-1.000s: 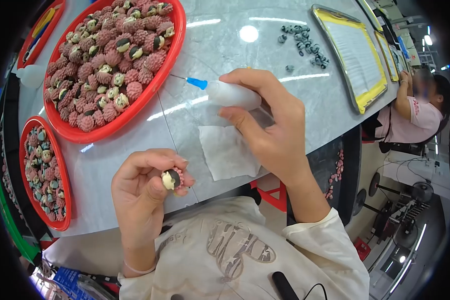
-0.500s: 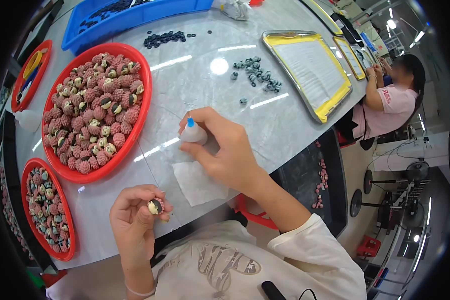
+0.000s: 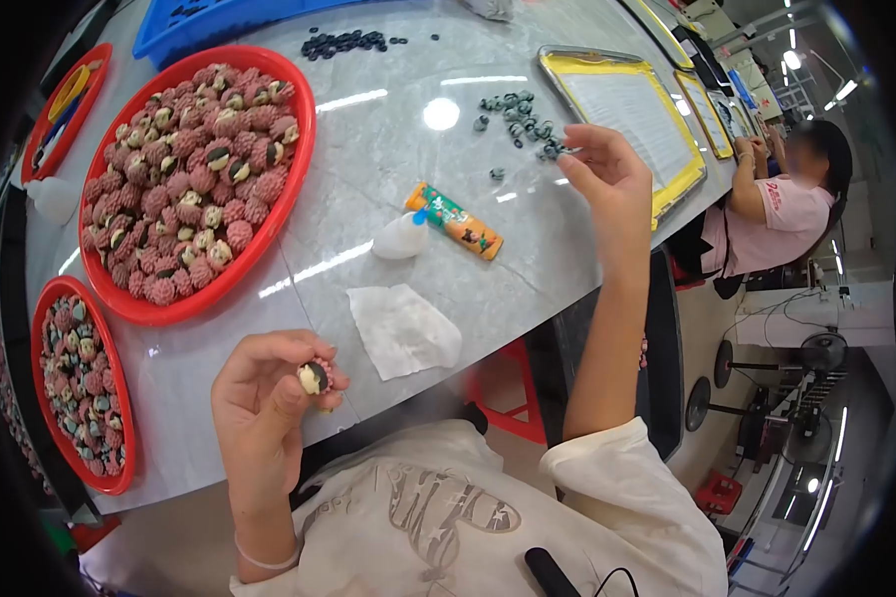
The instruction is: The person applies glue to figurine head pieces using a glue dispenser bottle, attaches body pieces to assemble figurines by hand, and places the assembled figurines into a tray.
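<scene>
My left hand (image 3: 264,388) pinches a small pink, cream and black figurine piece (image 3: 315,377) between thumb and fingers, above the table's near edge. Over at the right, my right hand (image 3: 612,179) has its thumb and fingertips drawn together at the edge of a scatter of small dark grey-green pieces (image 3: 516,111); whether a piece is between them is hidden. A white squeeze bottle with a blue tip (image 3: 400,237) stands on the table, beside an orange and green tube (image 3: 458,221). Nearer me lies a white tissue (image 3: 403,333).
A large red tray (image 3: 306,159) of pink pieces and a smaller red tray (image 3: 129,448) stand at left. Small black rings (image 3: 343,43) lie near a blue bin (image 3: 259,28). A yellow-edged tray (image 3: 617,99) is at right, with a seated person (image 3: 791,214) beyond.
My right hand has let go of the squeeze bottle and moved right to the dark pieces, uncovering the tube. My left hand still holds the figurine piece.
</scene>
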{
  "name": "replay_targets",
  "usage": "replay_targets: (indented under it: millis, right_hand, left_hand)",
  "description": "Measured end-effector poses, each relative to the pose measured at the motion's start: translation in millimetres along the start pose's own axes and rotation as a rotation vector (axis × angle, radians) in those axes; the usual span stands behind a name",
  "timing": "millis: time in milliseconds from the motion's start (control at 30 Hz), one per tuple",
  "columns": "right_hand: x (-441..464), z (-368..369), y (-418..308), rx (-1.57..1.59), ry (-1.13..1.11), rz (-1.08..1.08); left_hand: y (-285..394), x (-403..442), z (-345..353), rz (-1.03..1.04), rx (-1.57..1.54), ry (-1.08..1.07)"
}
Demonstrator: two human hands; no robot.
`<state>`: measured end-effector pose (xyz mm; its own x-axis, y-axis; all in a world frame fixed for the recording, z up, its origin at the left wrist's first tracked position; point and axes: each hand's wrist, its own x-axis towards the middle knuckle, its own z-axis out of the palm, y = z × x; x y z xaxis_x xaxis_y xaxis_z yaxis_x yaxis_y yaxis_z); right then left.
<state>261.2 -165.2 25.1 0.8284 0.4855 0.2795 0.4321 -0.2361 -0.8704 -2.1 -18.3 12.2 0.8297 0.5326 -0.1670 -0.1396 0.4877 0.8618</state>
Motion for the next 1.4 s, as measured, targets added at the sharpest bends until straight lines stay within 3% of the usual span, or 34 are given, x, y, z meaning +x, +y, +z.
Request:
replay_targets:
  millis: [133, 233, 300, 733, 800, 933, 1033, 1100, 1133, 1200, 1233, 1400]
  right_hand:
    - [3.2, 2.7, 16.9, -0.037, 0.018, 0.116]
    - [6.3, 9.3, 23.1, -0.136, -0.009, 0.046]
    - [8.2, 14.1, 22.9, -0.431, 0.033, -0.058]
    - [-3.7, 8.3, 16.1, -0.276, -0.013, -0.029]
    - [-15.6, 10.8, -2.2, 0.132, 0.018, 0.1]
    - [-37.9, 13.9, -26.4, 0.508, -0.076, 0.197]
    - [-55.9, 19.7, -31.4, 0.682, -0.222, 0.183]
    - [-68.1, 29.9, -35.0, 0.915, -0.437, 0.142]
    - [-72.7, 35.8, -39.5, 0.926, -0.443, 0.16]
    - [-78.9, 50.9, -53.8, 1.154, -0.675, 0.333]
    - [-82.3, 58.8, -59.3, 1.0, -0.684, 0.359]
    - [-89.2, 83.3, -67.5, 0.841, -0.663, 0.249]
  left_hand:
    - [-1.0, 1.1, -1.9, -0.013, 0.009, 0.014]
    - [-3.3, 2.7, -4.1, 0.022, -0.054, 0.001]
    - [-3.1, 3.3, -3.1, 0.015, -0.053, 0.006]
    - [-3.8, 4.0, -5.2, 0.021, -0.076, -0.019]
    - [-4.2, 3.5, -6.4, 0.021, -0.091, -0.03]
    - [-5.9, 3.2, -9.4, 0.012, -0.121, -0.036]
    - [-7.8, 4.3, -10.3, 0.072, -0.189, -0.088]
    - [-7.4, 4.7, -10.1, 0.054, -0.145, -0.078]
    - [-7.1, 4.2, -9.4, 0.037, -0.111, -0.094]
    - [-6.2, 3.5, -8.3, 0.025, -0.1, -0.072]
    - [-5.8, 3.3, -7.7, 0.02, -0.096, -0.067]
    - [-5.1, 2.8, -8.6, 0.012, -0.101, -0.054]
